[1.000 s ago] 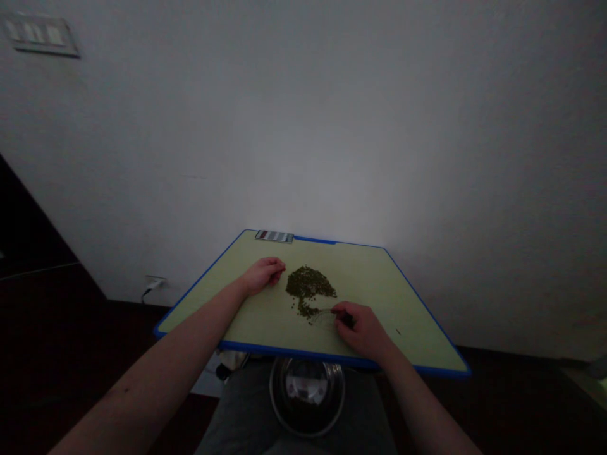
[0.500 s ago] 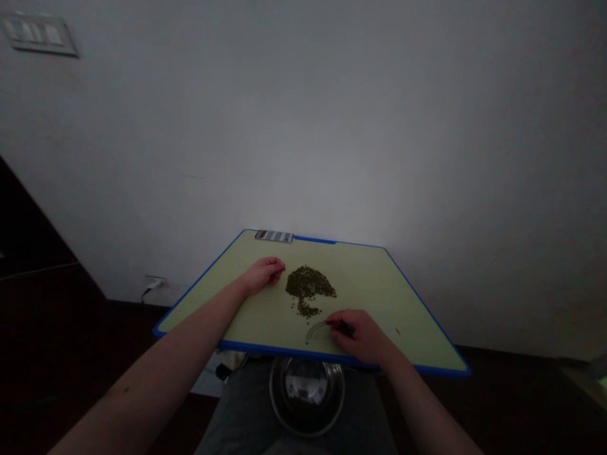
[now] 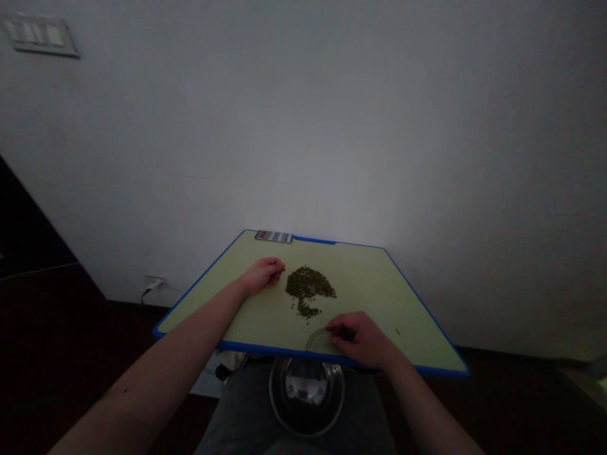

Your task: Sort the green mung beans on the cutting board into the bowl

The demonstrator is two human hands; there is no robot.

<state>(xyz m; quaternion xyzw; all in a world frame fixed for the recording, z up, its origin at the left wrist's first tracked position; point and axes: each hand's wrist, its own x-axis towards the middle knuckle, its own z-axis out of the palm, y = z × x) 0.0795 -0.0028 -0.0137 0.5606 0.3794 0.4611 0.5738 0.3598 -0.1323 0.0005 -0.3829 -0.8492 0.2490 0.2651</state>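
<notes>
A pile of small greenish-brown beans [image 3: 308, 283], like mung beans, lies on the pale yellow-green tabletop [image 3: 374, 284], with a few strays at its near side. My right hand [image 3: 356, 335] is closed on a thin, clear protractor [image 3: 317, 339], judging by its curved, marked edge. That edge reaches the table's near rim. My left hand [image 3: 264, 274] rests on the table just left of the pile. Its fingers are curled and pinched together; what they hold, if anything, is too small to make out. Below the near rim, a shiny metal bowl [image 3: 307, 426] sits on my lap.
A phone [image 3: 274, 236] with a lit screen lies at the far left edge of the table, against the wall [image 3: 332, 126]. Blue edging [image 3: 279, 349] borders the tabletop. A small dark sliver [image 3: 398, 332] lies to the right. A plug [image 3: 154, 284] sits in the wall at left.
My right hand has drawn the protractor slightly toward me, from just short of the near rim to the rim itself. The left hand and the pile look unchanged.
</notes>
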